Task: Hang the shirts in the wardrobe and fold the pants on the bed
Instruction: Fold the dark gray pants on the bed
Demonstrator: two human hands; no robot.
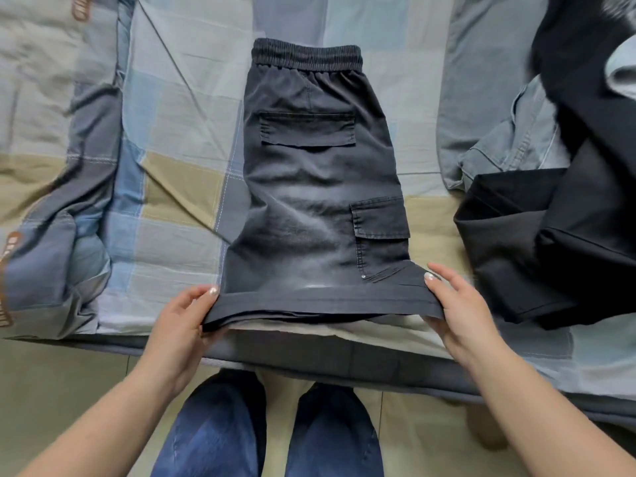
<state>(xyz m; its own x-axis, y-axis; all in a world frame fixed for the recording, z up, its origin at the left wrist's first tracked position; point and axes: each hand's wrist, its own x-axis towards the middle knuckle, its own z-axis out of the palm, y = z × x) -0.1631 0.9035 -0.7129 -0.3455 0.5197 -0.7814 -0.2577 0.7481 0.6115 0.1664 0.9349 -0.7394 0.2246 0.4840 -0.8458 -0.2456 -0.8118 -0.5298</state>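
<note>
Dark grey cargo shorts lie flat on the bed, folded in half lengthwise, elastic waistband at the far end and hem near the bed's front edge. My left hand pinches the hem's left corner, thumb on top and fingers underneath. My right hand holds the hem's right corner in the same way. The hem is lifted slightly off the sheet.
A pile of black clothing and a light blue denim garment lies on the bed at the right. A folded blue-grey quilt lies at the left. My legs in blue jeans stand on the tiled floor before the bed edge.
</note>
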